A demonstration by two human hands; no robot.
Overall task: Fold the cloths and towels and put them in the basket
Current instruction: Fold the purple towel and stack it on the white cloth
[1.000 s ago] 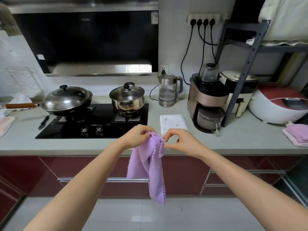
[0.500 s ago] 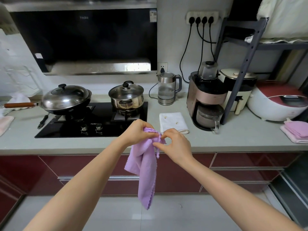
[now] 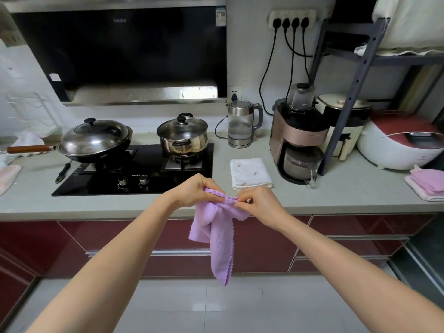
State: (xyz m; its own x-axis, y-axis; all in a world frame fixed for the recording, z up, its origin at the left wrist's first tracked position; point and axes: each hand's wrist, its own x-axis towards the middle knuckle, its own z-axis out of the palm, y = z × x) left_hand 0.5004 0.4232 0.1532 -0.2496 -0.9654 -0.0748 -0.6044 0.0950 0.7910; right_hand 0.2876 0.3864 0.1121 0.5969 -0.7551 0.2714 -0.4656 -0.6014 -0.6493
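A lilac cloth (image 3: 219, 239) hangs in the air in front of the counter edge, its lower end dangling toward the floor. My left hand (image 3: 193, 192) grips its top edge on the left. My right hand (image 3: 258, 203) pinches the same edge just to the right, the two hands almost touching. A folded white towel (image 3: 249, 173) lies on the counter behind my hands. Folded pink and lilac cloths (image 3: 426, 185) are stacked at the counter's right end. Another pale pink cloth (image 3: 8, 176) lies at the far left. No basket is in view.
On the grey counter (image 3: 348, 193) stand a black hob with a lidded wok (image 3: 95, 140) and a steel pot (image 3: 182, 137), a kettle (image 3: 241, 123), a coffee machine (image 3: 298, 138), a grey rack leg (image 3: 346, 111) and a rice cooker (image 3: 401, 145). Red cabinets sit below.
My right hand came in and took hold of the cloth's top edge beside my left hand. The hanging cloth swung slightly and the view shifted a little.
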